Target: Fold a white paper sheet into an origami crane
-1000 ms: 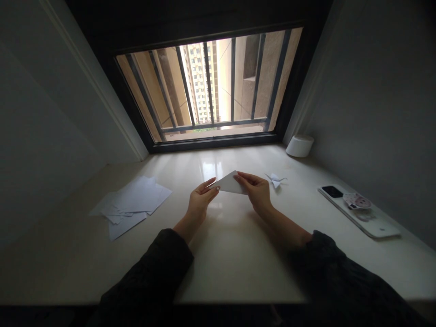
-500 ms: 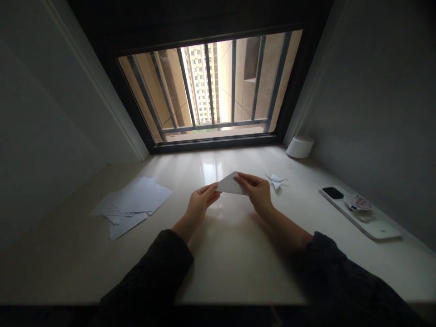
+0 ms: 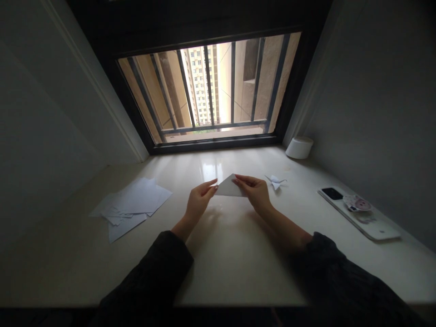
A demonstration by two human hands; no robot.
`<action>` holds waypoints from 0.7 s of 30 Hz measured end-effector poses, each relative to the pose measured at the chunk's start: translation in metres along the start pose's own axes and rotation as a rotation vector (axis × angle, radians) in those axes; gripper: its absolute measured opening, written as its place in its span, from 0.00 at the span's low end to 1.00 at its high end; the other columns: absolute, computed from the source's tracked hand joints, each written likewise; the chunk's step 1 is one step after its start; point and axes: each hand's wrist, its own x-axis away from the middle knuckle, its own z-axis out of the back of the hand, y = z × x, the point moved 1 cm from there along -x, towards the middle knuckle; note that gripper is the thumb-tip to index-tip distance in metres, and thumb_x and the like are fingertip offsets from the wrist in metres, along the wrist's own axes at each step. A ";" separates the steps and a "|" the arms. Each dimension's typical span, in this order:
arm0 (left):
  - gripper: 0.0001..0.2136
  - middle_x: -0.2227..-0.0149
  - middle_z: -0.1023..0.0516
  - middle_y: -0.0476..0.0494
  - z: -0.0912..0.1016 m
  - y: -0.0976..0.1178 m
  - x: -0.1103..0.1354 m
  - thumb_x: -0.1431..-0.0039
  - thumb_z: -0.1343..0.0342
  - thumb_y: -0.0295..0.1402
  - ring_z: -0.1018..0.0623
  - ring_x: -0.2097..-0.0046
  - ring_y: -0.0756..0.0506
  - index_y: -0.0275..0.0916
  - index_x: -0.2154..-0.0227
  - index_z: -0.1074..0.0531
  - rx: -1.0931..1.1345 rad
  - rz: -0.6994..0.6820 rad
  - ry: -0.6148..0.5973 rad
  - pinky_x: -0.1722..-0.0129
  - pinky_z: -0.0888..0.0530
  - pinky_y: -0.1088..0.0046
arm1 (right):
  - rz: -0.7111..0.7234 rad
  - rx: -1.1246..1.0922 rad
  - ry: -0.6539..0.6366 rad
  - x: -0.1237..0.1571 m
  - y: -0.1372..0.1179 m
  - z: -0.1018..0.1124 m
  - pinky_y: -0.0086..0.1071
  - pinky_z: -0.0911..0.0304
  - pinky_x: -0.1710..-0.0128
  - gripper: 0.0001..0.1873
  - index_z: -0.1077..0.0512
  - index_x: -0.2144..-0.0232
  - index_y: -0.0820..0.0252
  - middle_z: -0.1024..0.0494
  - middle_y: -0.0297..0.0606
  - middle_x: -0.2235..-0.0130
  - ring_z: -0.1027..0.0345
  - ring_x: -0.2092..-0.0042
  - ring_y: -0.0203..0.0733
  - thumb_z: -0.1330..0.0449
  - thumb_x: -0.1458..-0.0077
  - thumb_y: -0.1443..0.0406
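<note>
A white sheet of paper folded into a triangle [image 3: 230, 188] is held up over the pale sill, its peak pointing upward. My right hand [image 3: 256, 190] pinches its right side between thumb and fingers. At the left corner is my left hand [image 3: 198, 200], with the thumb against the paper and the index finger raised slightly apart from it. The other left fingers are mostly hidden. Just beyond my right hand, a small folded paper crane [image 3: 275, 182] rests on the sill.
Loose white paper sheets [image 3: 136, 200] lie in an overlapping pile at left. On the right lies a white phone [image 3: 378, 229] with a cartoon grip on its back. A white round object [image 3: 299, 148] stands in the far right corner, beside the barred window [image 3: 211, 91].
My left index finger has lifted a little from the thumb at the paper's left corner. The folded paper and my right hand have shifted very slightly left and down.
</note>
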 end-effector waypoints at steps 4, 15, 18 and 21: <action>0.15 0.62 0.20 0.43 -0.006 0.003 0.004 0.51 0.39 0.38 0.22 0.59 0.42 0.41 0.60 0.23 -0.236 -0.204 -0.032 0.56 0.28 0.67 | 0.036 0.050 -0.173 0.007 -0.005 -0.004 0.36 0.33 0.68 0.18 0.21 0.68 0.58 0.19 0.40 0.69 0.26 0.68 0.46 0.33 0.61 0.55; 0.17 0.63 0.19 0.44 -0.014 -0.005 0.007 0.55 0.36 0.36 0.21 0.62 0.43 0.40 0.59 0.23 -0.083 -0.143 0.108 0.57 0.27 0.67 | 0.179 0.126 -0.124 0.015 -0.003 -0.006 0.35 0.33 0.67 0.16 0.21 0.65 0.55 0.19 0.37 0.66 0.26 0.66 0.46 0.34 0.57 0.56; 0.16 0.61 0.20 0.46 -0.016 -0.002 0.010 0.55 0.36 0.35 0.22 0.61 0.43 0.41 0.60 0.23 -0.143 -0.176 0.122 0.56 0.28 0.66 | 0.172 0.123 -0.090 0.015 -0.004 -0.006 0.36 0.32 0.67 0.15 0.21 0.66 0.53 0.19 0.36 0.66 0.26 0.65 0.47 0.34 0.58 0.56; 0.14 0.60 0.20 0.47 -0.017 0.001 0.012 0.53 0.37 0.35 0.22 0.60 0.42 0.43 0.60 0.23 -0.195 -0.199 0.120 0.56 0.28 0.66 | 0.171 0.134 -0.058 0.015 -0.006 -0.006 0.36 0.33 0.67 0.14 0.21 0.67 0.52 0.19 0.35 0.66 0.26 0.65 0.47 0.34 0.59 0.55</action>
